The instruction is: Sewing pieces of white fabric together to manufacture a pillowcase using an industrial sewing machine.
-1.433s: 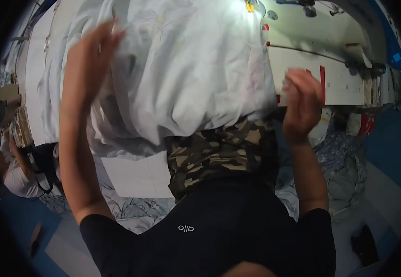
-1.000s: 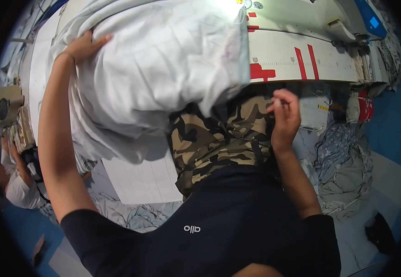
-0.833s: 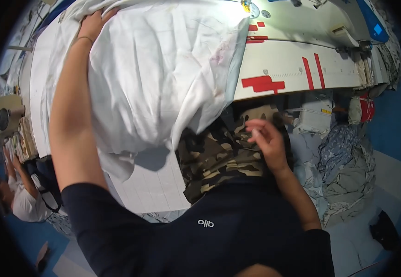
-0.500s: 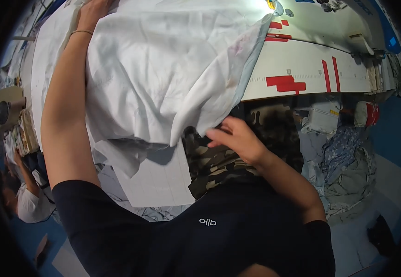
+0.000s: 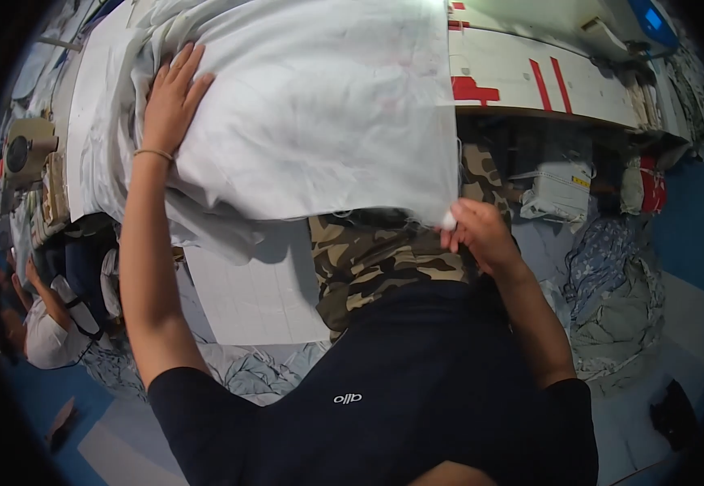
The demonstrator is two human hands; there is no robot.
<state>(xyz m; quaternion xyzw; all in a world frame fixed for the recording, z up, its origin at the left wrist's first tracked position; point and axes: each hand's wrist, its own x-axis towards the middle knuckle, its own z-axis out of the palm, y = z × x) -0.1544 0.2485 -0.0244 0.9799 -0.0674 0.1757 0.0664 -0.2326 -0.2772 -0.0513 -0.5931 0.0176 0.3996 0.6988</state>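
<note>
White cloth (image 5: 319, 113): with twelve pointing away from the person, it covers the desk (image 5: 514, 53) from about ten round to one, its near edge hanging before the camouflage trousers (image 5: 380, 255).
Left hand (image 5: 174, 101): at ten o'clock, laid on the cloth, fingers slightly spread; this grip is open, weighing the fabric down rather than pinching it.
Right hand (image 5: 480, 231): at three o'clock, thumb and fingers drawn together; this grip looks closed on the cloth's near corner, though I can't tell how much fabric it has.
Folds (image 5: 113, 154): bunched between nine and ten, beside the left hand; the stretch between the two hands lies fairly smooth.
Tension: I'd favour a light, even pull toward four, the left palm pressing just enough to stop sliding; a hard tug could skew the weave.
Right edge: running nearly straight beside the red tape (image 5: 475, 91), between one and two; that straightness is worth watching as a guide.
</note>
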